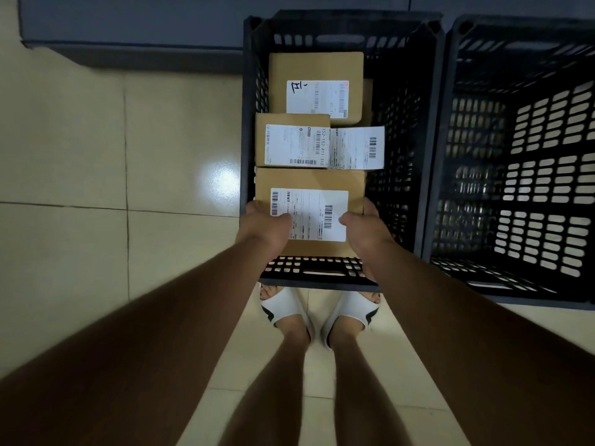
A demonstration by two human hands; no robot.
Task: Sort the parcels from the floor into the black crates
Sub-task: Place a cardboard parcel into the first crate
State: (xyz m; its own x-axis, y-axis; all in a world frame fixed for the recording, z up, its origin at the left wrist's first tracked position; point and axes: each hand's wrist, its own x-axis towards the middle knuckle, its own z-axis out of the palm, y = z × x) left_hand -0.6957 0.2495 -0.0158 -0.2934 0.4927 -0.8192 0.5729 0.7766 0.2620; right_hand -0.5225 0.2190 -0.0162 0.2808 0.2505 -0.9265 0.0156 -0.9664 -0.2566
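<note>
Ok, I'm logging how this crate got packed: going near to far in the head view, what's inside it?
Parcel held by both hands → parcel with the 152-152 label → parcel with the handwritten mark, at the far wall of the crate.

near parcel (309,201): brown box, label up, in left crate (402,123) | three more parcels (315,82) behind it | right crate (521,156) beside, touching

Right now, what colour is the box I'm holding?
Brown cardboard box with a white label, seen in the head view.
</note>
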